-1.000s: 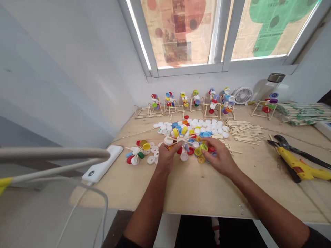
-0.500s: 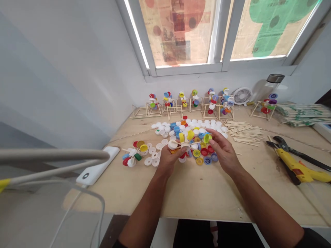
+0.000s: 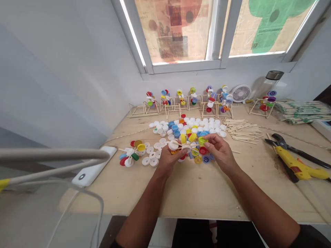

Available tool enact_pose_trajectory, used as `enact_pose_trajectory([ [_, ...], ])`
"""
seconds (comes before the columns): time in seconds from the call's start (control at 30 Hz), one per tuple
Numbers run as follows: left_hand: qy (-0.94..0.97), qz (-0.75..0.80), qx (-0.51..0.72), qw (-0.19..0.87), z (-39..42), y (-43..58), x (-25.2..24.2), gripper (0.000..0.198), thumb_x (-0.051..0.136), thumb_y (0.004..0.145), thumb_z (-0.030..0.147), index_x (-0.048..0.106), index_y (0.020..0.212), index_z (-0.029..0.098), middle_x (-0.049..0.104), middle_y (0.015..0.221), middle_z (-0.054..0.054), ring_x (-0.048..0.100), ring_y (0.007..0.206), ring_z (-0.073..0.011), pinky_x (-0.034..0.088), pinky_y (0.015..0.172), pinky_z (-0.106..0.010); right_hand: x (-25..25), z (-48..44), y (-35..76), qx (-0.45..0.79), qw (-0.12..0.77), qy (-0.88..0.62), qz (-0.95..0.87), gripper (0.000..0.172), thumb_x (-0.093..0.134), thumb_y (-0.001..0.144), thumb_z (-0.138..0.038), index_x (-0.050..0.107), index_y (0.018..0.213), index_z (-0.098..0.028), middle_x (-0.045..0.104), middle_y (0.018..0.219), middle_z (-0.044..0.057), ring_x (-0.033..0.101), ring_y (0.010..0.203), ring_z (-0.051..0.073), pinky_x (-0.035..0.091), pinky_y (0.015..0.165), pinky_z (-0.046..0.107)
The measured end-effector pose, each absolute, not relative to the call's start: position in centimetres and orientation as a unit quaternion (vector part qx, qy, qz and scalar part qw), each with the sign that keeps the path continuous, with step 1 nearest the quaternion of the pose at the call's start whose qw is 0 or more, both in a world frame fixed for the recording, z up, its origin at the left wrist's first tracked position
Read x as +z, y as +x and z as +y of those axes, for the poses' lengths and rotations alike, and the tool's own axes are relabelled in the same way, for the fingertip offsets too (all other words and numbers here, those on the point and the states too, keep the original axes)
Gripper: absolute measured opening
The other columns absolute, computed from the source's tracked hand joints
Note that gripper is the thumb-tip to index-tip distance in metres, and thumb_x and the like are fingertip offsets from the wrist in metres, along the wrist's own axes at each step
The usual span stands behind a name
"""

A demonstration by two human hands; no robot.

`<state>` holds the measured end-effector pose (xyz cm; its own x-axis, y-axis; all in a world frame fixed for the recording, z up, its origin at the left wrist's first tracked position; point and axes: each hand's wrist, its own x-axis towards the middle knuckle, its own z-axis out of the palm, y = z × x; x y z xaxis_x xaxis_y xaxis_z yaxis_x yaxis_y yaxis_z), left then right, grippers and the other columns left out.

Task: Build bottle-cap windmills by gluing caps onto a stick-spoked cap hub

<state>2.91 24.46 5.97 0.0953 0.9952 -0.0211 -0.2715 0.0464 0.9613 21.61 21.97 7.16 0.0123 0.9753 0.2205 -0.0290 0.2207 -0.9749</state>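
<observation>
My left hand (image 3: pixel 169 158) is closed on a wheel of bottle caps and sticks (image 3: pixel 186 148), with white and yellow caps around a white hub. Between the thumb and fingers of my right hand (image 3: pixel 219 150) is a yellow-green bottle cap (image 3: pixel 202 140), held at the wheel's right side by a stick end. Whether cap and stick touch, I cannot tell. Loose white caps (image 3: pixel 153 162) and coloured caps (image 3: pixel 206 159) lie under and around my hands. Another cap wheel (image 3: pixel 130 154) rests on the table to the left.
Stick frames with cap wheels (image 3: pixel 181 100) line the back of the table. Right of the caps are a pile of sticks (image 3: pixel 243 130), a yellow glue gun (image 3: pixel 297 165) and black-handled pliers (image 3: pixel 297 148). A white power strip (image 3: pixel 93 167) lies at the left edge.
My right hand has brought the yellow-green cap left and slightly down, closer to the wheel's stick. My left hand still holds the wheel. The view has shifted slightly.
</observation>
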Motion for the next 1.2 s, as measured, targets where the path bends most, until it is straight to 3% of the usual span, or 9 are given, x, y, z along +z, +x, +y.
enact_pose_trajectory([
  [0.13,0.446,0.408,0.528,0.596,24.73,2.71,5.54,0.043,0.084,0.051,0.031,0.066,0.086,0.015,0.070,0.077,-0.005,0.065,0.069,-0.0186,0.051,0.065,-0.031,6.93,21.98,21.54,0.446,0.552,-0.433,-0.556,0.027,0.061,0.081,-0.044,0.057,0.100,-0.024,0.060,0.092,0.001,0.059,0.078,0.014,0.052,0.068,0.028],
  [0.3,0.454,0.397,0.526,0.599,24.62,2.78,5.84,0.041,0.084,0.052,0.030,0.067,0.086,0.015,0.071,0.080,-0.006,0.065,0.072,-0.0190,0.051,0.069,-0.032,6.70,22.02,21.47,0.436,0.536,-0.434,-0.578,0.031,0.059,0.084,-0.042,0.056,0.109,-0.024,0.060,0.100,0.005,0.059,0.096,0.019,0.052,0.074,0.031],
  [0.53,0.456,0.412,0.528,0.586,24.23,3.05,6.34,0.041,0.085,0.049,0.032,0.068,0.083,0.016,0.070,0.074,-0.004,0.064,0.067,-0.0178,0.050,0.064,-0.030,6.81,22.02,21.60,0.409,0.524,-0.430,-0.610,0.033,0.058,0.086,-0.038,0.055,0.116,-0.025,0.057,0.123,0.006,0.050,0.119,0.020,0.044,0.097,0.036],
  [1.2,0.477,0.410,0.518,0.579,24.23,2.91,6.42,0.040,0.083,0.053,0.034,0.064,0.084,0.016,0.068,0.071,-0.001,0.064,0.067,-0.0178,0.049,0.066,-0.030,6.62,22.04,21.63,0.382,0.518,-0.442,-0.625,0.034,0.059,0.085,-0.036,0.055,0.117,-0.026,0.059,0.121,0.005,0.053,0.116,0.022,0.045,0.097,0.039],
])
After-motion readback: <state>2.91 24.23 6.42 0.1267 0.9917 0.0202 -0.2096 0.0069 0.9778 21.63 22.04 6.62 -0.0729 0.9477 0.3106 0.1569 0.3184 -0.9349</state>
